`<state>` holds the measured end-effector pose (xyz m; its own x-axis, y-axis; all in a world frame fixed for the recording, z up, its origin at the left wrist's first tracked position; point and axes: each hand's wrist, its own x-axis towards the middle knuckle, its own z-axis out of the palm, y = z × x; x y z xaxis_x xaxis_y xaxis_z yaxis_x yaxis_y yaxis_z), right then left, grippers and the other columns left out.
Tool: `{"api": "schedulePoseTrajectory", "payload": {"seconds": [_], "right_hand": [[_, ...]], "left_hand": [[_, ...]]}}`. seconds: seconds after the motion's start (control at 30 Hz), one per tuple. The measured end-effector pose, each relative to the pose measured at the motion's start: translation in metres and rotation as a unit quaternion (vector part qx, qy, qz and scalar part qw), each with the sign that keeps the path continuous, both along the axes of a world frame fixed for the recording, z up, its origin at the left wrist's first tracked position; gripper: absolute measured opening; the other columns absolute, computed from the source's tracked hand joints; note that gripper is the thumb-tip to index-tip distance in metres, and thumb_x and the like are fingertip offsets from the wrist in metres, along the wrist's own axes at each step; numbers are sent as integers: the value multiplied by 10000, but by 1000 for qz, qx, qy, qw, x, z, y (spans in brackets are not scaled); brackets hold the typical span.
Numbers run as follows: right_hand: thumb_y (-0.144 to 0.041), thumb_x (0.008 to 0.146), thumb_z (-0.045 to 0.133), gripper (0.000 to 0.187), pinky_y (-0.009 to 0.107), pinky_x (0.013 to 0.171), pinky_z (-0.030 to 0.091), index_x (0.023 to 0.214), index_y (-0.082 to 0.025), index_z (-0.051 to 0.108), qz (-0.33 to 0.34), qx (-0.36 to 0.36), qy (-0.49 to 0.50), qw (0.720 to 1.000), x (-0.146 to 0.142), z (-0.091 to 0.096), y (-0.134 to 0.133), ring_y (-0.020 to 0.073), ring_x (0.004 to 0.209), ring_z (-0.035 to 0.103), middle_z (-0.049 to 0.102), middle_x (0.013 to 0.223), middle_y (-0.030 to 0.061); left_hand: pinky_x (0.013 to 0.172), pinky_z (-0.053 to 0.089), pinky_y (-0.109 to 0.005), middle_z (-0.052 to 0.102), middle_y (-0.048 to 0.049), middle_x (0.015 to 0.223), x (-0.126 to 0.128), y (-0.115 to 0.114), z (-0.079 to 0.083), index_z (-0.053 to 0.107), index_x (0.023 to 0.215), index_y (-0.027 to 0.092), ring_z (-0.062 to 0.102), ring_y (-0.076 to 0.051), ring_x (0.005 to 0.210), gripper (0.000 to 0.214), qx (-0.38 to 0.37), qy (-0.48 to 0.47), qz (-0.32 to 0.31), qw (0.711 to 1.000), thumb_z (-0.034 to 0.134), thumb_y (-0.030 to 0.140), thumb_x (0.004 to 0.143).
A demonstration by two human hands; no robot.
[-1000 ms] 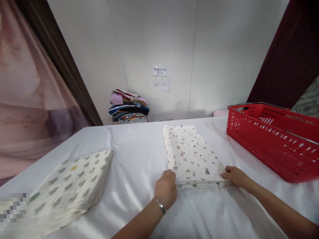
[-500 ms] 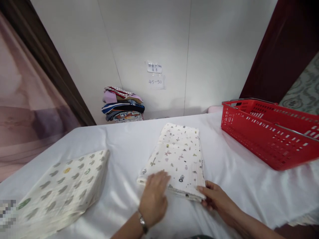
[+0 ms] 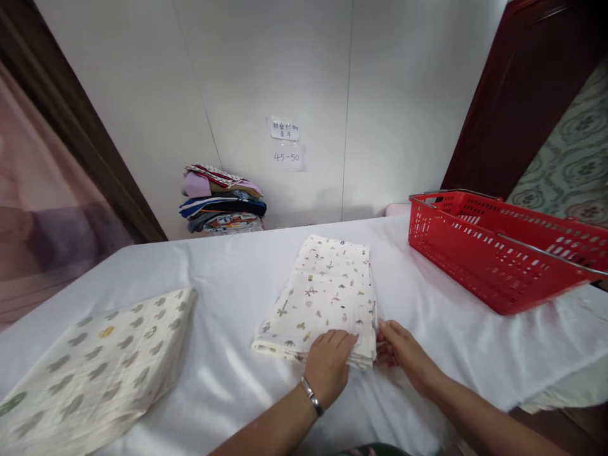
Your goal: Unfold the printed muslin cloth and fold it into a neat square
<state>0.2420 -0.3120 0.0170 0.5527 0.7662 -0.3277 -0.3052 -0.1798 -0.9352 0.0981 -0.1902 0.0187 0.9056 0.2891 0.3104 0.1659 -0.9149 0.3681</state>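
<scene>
A white cloth (image 3: 327, 291) with small printed plants and figures lies folded in several layers on the white-covered table. My left hand (image 3: 331, 360), a metal bracelet at its wrist, is bent over the near edge, its fingers together on top and its thumb hidden. At the near right corner, the curled fingers of my right hand (image 3: 401, 351) pinch at the side edge; the fingertips are partly hidden. Further left rests another folded cloth (image 3: 102, 361), cream with grey cloud-like shapes, touched by neither hand.
A red plastic basket (image 3: 479, 253) with metal handles stands on the right of the table (image 3: 223, 285). Beyond the far edge is a stack of folded fabrics (image 3: 223, 199) by the wall. Paper labels (image 3: 287, 145) hang above. A pink curtain (image 3: 52, 209) borders the left.
My left hand has slid right along the near edge towards the corner. My right hand has moved slightly up the cloth's right side. The whole view has shifted a little.
</scene>
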Motion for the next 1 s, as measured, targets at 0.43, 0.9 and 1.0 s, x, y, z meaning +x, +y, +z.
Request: {"api": "schedulePoseTrajectory", "payload": {"seconds": [0.43, 0.9, 1.0], "right_hand": [[-319, 827, 459, 325, 275, 735, 484, 1081, -148, 565, -80, -178, -344, 919, 154, -10, 43, 202, 969, 581, 620, 1073, 93], [-250, 635, 684, 131, 236, 568, 405, 662, -139, 618, 75, -272, -362, 888, 190, 18, 87, 146, 634, 538, 595, 624, 25], [-252, 672, 668, 134, 205, 560, 420, 715, -152, 589, 78, -234, -332, 910, 191, 37, 102, 111, 626, 529, 602, 674, 16]], "left_hand": [[783, 523, -324, 677, -10, 926, -137, 47, 29, 551, 1067, 285, 626, -168, 869, 446, 29, -76, -111, 990, 418, 53, 711], [849, 489, -356, 663, -43, 1003, -156, 42, -23, 536, 1076, 270, 590, -191, 969, 274, 16, -71, -91, 993, 499, 225, 808], [851, 495, -354, 665, -43, 1015, -159, 44, -27, 531, 1103, 279, 593, -199, 981, 306, 22, -71, -99, 992, 529, 267, 797]]}}
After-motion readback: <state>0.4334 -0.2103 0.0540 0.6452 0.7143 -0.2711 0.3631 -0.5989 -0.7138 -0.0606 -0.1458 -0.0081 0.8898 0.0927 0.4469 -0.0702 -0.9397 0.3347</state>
